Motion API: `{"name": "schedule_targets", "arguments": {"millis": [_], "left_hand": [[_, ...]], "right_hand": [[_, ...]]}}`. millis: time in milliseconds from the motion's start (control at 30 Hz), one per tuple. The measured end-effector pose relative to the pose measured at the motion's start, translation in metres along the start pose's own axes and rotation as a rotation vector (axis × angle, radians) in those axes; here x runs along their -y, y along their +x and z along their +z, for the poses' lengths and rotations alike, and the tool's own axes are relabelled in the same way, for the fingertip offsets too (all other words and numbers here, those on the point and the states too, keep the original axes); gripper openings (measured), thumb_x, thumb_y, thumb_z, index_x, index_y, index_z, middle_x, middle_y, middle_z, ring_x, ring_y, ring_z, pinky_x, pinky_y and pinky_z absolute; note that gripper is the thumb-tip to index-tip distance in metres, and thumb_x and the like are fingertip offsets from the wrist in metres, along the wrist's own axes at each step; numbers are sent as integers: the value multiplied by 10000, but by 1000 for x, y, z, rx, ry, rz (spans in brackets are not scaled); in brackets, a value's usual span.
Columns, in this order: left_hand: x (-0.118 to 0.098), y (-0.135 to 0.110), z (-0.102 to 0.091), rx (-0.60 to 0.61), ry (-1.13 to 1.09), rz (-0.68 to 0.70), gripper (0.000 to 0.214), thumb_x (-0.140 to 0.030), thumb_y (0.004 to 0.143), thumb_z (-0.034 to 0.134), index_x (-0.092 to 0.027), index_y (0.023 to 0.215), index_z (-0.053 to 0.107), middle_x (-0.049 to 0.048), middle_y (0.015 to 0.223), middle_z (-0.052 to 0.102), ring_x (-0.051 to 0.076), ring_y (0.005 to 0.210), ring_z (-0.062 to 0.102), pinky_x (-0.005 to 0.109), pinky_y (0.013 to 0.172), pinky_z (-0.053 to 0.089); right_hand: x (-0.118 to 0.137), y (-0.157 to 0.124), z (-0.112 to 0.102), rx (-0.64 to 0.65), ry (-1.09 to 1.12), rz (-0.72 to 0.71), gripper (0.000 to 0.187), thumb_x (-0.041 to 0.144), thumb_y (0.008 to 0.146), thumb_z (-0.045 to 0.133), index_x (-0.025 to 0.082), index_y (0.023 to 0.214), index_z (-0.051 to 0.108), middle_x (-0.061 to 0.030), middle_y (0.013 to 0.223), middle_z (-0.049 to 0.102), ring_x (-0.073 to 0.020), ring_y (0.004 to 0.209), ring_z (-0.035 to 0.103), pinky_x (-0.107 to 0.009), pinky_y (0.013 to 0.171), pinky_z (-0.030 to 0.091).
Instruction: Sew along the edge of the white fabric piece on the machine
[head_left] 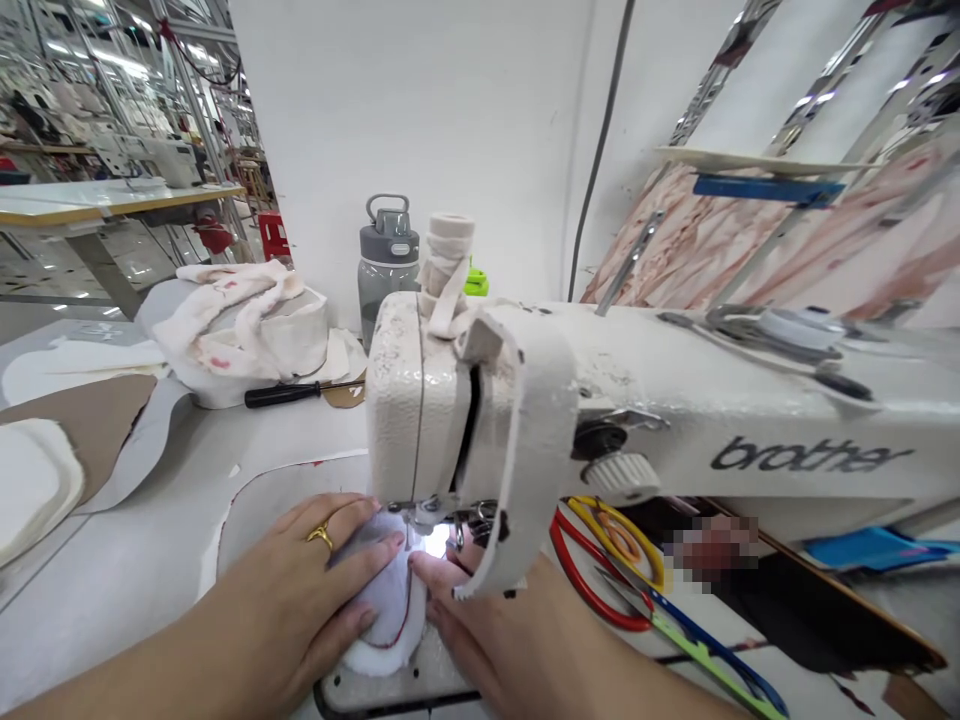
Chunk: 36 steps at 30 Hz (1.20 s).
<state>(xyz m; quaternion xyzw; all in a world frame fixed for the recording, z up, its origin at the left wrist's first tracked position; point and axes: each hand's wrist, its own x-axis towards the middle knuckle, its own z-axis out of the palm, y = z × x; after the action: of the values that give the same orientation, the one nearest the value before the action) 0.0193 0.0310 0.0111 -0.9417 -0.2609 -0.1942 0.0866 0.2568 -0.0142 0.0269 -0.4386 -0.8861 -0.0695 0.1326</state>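
A white sewing machine (675, 400) fills the middle and right of the head view. Under its needle (420, 525) lies a small white padded fabric piece (386, 610) with a red stitched edge. My left hand (300, 590), a gold ring on one finger, lies flat on the left side of the piece with fingers stretched out. My right hand (495, 630) rests beside the presser foot, fingertips pressing the fabric's right edge; a hanging fabric strap partly hides it.
A pile of white fabric pieces (240, 330), a black-handled screwdriver (289, 393) and a grey water bottle (388, 262) stand behind the machine head. Scissors with red and yellow handles (615, 560) lie to the right. Cardboard and foam shapes (45, 470) lie at far left.
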Motion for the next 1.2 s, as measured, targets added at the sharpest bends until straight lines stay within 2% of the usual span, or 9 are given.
{"name": "schedule_targets", "arguments": {"millis": [67,167,267,333,500,733,967,1100,1200], "left_hand": [[-1,1,3,-21,-71,-21,307,-282,940,472,-251,1213,610,64,1167,682,242,1068,630,367,951,515],[-1,2,3,-33,-182,-34,307,-208,943,452,-267,1207,597,55,1179,673,216,1061,631,327,950,507],[2,4,-2,35,-264,-21,302,-187,943,451,-272,1196,594,62,1119,673,208,1010,644,305,876,535],[6,6,-5,82,-287,-11,295,-200,954,445,-284,1195,592,50,1049,672,202,982,648,294,836,544],[14,12,-5,40,-281,-11,289,-283,1011,369,-302,1206,581,21,1048,669,174,916,650,290,857,526],[13,7,3,31,-214,-100,332,-243,980,370,-307,1188,622,34,1058,682,207,951,650,315,829,529],[13,4,7,59,-166,-142,372,-220,938,386,-325,1217,609,21,1040,696,219,946,652,350,860,522],[13,4,6,80,-142,-158,333,-292,960,409,-345,1221,607,29,1064,697,247,997,641,393,883,524],[13,6,0,76,-148,-147,338,-373,994,362,-362,1231,603,20,1074,701,248,1000,640,405,888,524]], "right_hand": [[-1,2,-3,-21,1,1,250,229,849,619,228,1080,715,-72,943,731,-233,767,609,-324,731,463],[-2,2,-7,-33,-21,-13,225,251,845,644,244,1056,720,-60,919,736,-221,729,603,-320,728,461],[-3,-1,-4,-21,-5,-22,241,266,864,623,260,1090,710,-50,924,732,-235,763,615,-333,712,461],[-4,-3,1,0,12,-30,260,239,889,574,235,1113,705,-62,914,725,-249,797,622,-351,728,466],[-4,-3,7,90,48,-24,335,225,923,510,187,1216,667,-90,879,708,-269,817,624,-395,760,487],[-2,-1,3,172,100,0,350,228,936,478,190,1245,638,-100,888,690,-285,848,623,-414,733,505],[-1,3,0,188,68,9,349,214,940,476,195,1249,637,-103,935,699,-278,885,628,-406,781,492],[0,3,-2,206,50,21,347,216,936,485,207,1243,648,-105,925,709,-274,861,632,-397,758,504],[-1,2,-3,178,48,-2,332,221,936,485,188,1213,665,-120,958,710,-258,844,625,-394,789,503]]}}
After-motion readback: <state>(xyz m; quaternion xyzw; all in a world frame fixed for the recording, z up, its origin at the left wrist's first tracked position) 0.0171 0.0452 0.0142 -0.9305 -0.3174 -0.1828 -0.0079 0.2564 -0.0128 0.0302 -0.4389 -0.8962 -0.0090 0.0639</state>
